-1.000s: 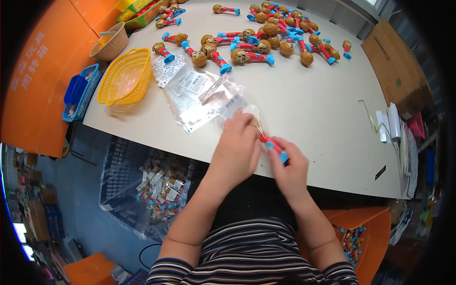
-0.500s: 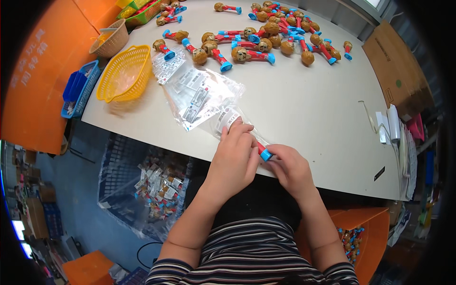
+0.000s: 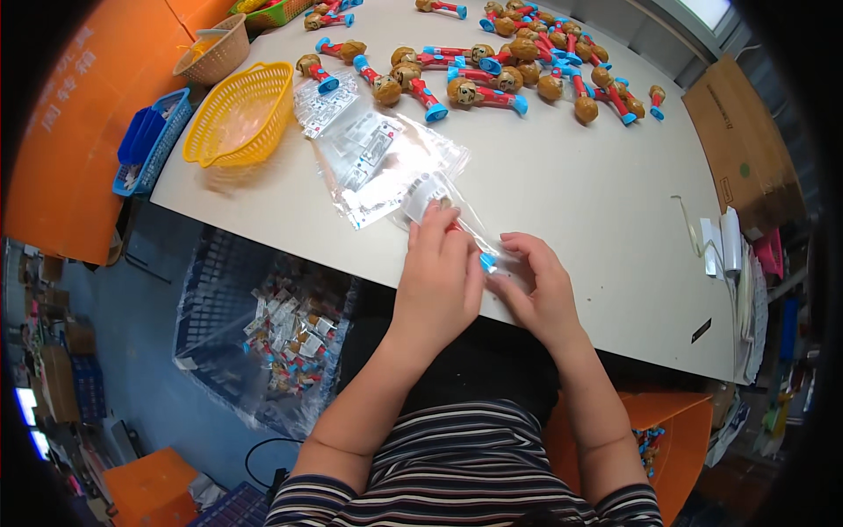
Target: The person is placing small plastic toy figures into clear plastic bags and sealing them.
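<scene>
A toy [image 3: 470, 246] with a red stem and blue foot is held at the near table [image 3: 615, 202] edge, half inside a clear bag [image 3: 439, 195]. Left hand [image 3: 439, 277] is clenched over stem and bag; right hand [image 3: 540, 290] is pinched at the foot. Long axis runs upper-left to lower-right, head end bagged, away from the body.

A red-and-blue toy dispenser [image 3: 479, 255] is gripped by the left hand [image 3: 437, 279] inside a clear bag [image 3: 439, 195]; the bag's end is pinched by the right hand [image 3: 537, 294] at the white table [image 3: 580, 193] edge.
</scene>
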`<move>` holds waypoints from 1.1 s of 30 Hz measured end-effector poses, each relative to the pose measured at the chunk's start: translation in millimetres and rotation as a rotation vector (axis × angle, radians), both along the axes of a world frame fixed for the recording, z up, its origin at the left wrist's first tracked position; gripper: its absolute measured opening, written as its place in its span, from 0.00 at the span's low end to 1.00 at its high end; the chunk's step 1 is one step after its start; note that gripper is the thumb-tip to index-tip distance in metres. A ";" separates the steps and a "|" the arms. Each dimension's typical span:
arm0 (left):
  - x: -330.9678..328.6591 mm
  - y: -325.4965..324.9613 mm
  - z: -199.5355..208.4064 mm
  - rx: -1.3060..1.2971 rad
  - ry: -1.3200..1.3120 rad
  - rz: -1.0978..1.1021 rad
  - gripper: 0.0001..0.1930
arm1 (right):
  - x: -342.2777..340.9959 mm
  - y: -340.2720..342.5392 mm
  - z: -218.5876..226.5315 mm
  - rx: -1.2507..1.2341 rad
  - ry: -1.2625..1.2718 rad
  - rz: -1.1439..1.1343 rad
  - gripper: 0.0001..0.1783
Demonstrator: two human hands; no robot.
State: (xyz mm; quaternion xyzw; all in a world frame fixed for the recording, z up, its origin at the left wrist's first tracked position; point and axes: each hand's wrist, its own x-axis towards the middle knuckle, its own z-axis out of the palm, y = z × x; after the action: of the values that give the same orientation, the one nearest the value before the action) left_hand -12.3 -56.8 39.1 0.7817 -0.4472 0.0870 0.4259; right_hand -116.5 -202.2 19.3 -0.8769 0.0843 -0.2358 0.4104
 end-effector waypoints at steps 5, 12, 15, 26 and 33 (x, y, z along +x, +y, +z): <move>0.9 1.5 -5.0 -0.120 0.081 0.054 0.07 | 10.2 4.1 -0.9 0.102 0.087 -0.032 0.28; 5.9 11.4 -27.2 -0.108 0.045 0.098 0.08 | 32.8 8.4 8.7 -0.184 0.025 0.007 0.30; 3.5 4.3 -21.3 -0.192 0.040 0.070 0.08 | 37.8 8.9 6.2 -0.103 0.073 -0.012 0.28; -10.4 6.5 1.3 -0.094 -0.065 -0.054 0.11 | 28.9 4.5 16.5 0.039 0.147 -0.074 0.24; -10.0 -1.0 -13.6 -0.177 -0.146 0.075 0.13 | 23.2 10.5 9.6 0.050 0.139 -0.099 0.20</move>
State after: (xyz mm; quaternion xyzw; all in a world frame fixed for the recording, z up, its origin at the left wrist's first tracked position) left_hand -22.3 -57.8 25.5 0.7488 -0.4379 0.1989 0.4561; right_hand -93.4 -191.7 28.9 -0.8754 0.1614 -0.1922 0.4131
